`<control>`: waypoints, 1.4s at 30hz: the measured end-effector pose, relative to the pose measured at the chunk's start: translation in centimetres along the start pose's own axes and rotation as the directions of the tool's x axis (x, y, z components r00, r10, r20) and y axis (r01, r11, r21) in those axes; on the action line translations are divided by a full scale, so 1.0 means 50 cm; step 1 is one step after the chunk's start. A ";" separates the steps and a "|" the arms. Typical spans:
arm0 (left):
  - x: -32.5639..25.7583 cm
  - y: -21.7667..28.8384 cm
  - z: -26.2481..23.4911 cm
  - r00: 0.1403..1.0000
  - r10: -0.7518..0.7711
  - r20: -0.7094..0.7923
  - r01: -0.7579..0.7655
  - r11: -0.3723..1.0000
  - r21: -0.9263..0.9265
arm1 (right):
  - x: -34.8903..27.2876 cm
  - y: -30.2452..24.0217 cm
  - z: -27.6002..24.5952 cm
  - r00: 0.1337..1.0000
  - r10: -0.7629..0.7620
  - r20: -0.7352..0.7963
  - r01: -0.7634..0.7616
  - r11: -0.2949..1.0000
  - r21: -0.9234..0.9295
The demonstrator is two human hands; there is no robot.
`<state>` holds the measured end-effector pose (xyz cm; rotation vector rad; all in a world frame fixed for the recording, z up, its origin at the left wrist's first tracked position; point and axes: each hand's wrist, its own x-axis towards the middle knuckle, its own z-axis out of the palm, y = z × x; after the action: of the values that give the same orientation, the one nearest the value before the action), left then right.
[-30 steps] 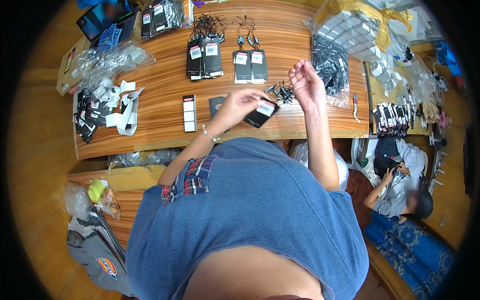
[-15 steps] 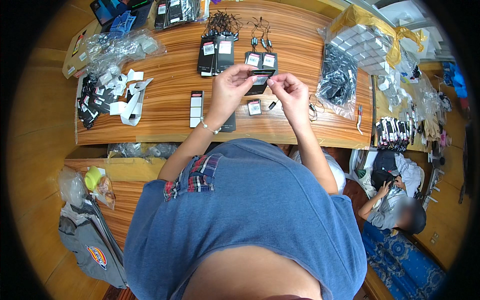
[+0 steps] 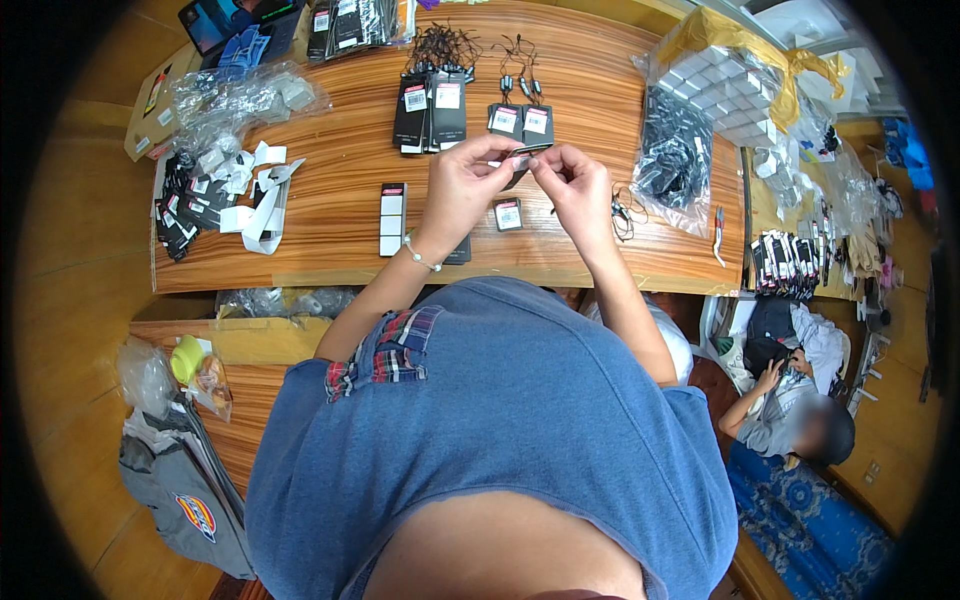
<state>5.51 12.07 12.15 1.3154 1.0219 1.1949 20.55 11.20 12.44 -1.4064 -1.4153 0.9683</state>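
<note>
My left hand (image 3: pixel 468 183) pinches a black hang tag (image 3: pixel 516 181) above the middle of the table. My right hand (image 3: pixel 577 190) grips the tag's other side, thumb and fingertips pressed together near a small pale label on it. The tag is tilted, so its face is mostly hidden. Just below lies a small dark square piece with a white label (image 3: pixel 508 214). A strip of white stickers on dark backing (image 3: pixel 393 220) is beside my left wrist, and dark tags (image 3: pixel 460 250) partly show under that forearm. A tangle of black cord (image 3: pixel 626 215) lies right of my right hand.
Stacked black tags with strings (image 3: pixel 432 110) and two labelled tags (image 3: pixel 521 122) lie beyond my hands. Bagged black cords (image 3: pixel 676 160), a box of white packets (image 3: pixel 730 90) and snips (image 3: pixel 719 237) are right. Paper scraps (image 3: pixel 262 200) lie left. Another person (image 3: pixel 790 410) works at right.
The tag has tipped flatter, and my right fingers have moved slightly left against it. The dark dangling cord end below it has mostly dropped from sight behind my right hand.
</note>
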 end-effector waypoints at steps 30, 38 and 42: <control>0.007 0.007 -0.019 0.991 -0.058 0.125 0.056 0.998 0.021 | -0.014 0.024 0.011 0.984 -0.117 -0.133 0.133 0.985 0.114; 0.012 0.001 -0.029 0.980 -0.106 0.169 0.116 0.992 -0.050 | -0.004 0.031 0.013 0.979 -0.164 -0.121 0.174 0.981 0.081; 0.012 0.002 -0.032 0.979 -0.111 0.170 0.125 0.989 -0.074 | -0.001 0.030 0.014 0.993 -0.083 -0.088 0.097 0.981 0.165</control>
<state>4.00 12.88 12.27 1.2480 0.9074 1.0109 20.34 11.27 10.79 -1.2321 -1.2940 0.9396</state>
